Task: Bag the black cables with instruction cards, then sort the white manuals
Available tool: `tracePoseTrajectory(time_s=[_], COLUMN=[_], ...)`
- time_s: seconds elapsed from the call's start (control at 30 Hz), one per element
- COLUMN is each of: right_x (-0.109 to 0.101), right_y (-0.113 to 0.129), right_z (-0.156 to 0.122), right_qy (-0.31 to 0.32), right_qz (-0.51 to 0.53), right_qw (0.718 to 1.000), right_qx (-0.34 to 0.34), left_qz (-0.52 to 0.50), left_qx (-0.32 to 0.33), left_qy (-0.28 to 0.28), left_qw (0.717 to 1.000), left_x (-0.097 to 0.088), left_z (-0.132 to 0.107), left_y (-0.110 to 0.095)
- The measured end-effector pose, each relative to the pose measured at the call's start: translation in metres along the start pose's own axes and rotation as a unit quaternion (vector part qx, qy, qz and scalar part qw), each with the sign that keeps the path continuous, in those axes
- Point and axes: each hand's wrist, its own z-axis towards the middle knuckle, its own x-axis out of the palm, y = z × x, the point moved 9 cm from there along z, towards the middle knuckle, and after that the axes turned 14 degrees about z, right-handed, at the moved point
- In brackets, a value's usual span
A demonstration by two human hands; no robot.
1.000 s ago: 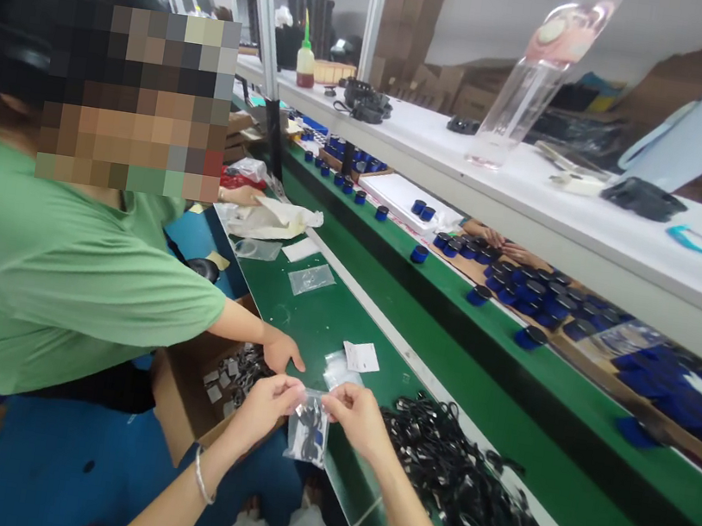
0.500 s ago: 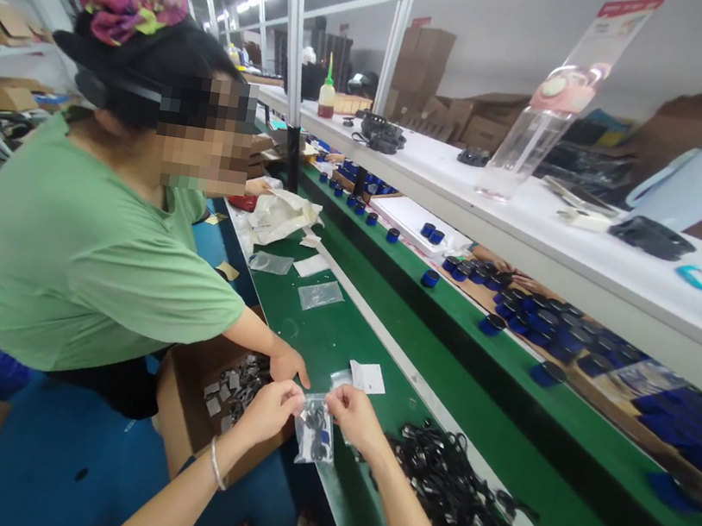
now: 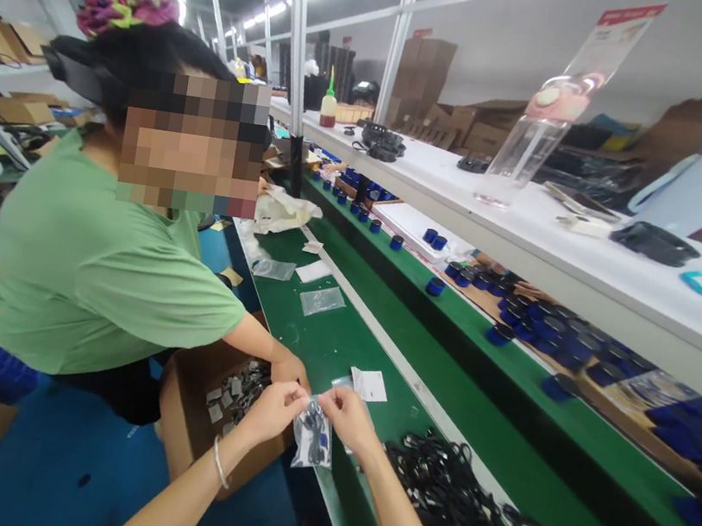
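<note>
Running diagonally through the view: one green work surface [image 3: 331, 339], edged by a pale strip. Above its far side, one long white shelf [image 3: 439, 171]. At left, one co-worker in a green T-shirt [image 3: 120, 274], an arm stretched toward the wearer's hands. Below that arm, one open cardboard box [image 3: 181, 422] of small grey and dark pieces. On the surface at right, one tangled heap of black cables [image 3: 461, 505].

Hands, two, bare: left hand [image 3: 276, 411], a pale bracelet [image 3: 220, 461] at its wrist; right hand [image 3: 347, 419], on the heap's side. Each is closed at thumb and fingers on a top corner of the same article; the hands are near one another, their fingertips almost meeting.

Article held: one small clear plastic bag [image 3: 313, 441], hanging upright over the near edge of the surface, between box and heap. Film glossy, with white glints; lower part whitish and silvery. Within, a dark looped cable; its ends too small to make out. Beyond the right hand, one white paper slip [image 3: 369, 385], lightly printed. Smallest entry: one blue spot inside the bag, right of centre, its nature unclear.
</note>
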Motion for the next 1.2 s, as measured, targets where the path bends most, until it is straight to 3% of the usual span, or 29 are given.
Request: tracePoseTrajectory(time_s=[0.33,0.6,0.93,1.03,1.2], right_x=[0.004,0.007,0.024,0.039,0.093], right_y=[0.002,-0.011,-0.030,-0.041,-0.076], right_z=[0.001,0.005,0.002,-0.005,-0.030], right_qy=[0.013,0.013,0.029,0.073,0.194], right_qz=[0.012,0.085,0.167,0.161,0.147], right_qw=[1.000,0.995,0.978,0.971,0.928], right_qx=[0.014,0.045,0.119,0.162,0.283], left_qz=[-0.008,-0.058,-0.197,-0.225,-0.274], left_qx=[-0.036,-0.126,-0.219,-0.238,-0.305], left_qy=[-0.003,-0.014,-0.027,-0.020,-0.019], left_qw=[0.999,0.990,0.955,0.945,0.912], left_x=[0.005,0.010,0.007,0.011,0.017], left_z=[0.002,-0.005,-0.027,-0.041,-0.089], left_y=[-0.003,0.021,0.047,0.060,0.105])
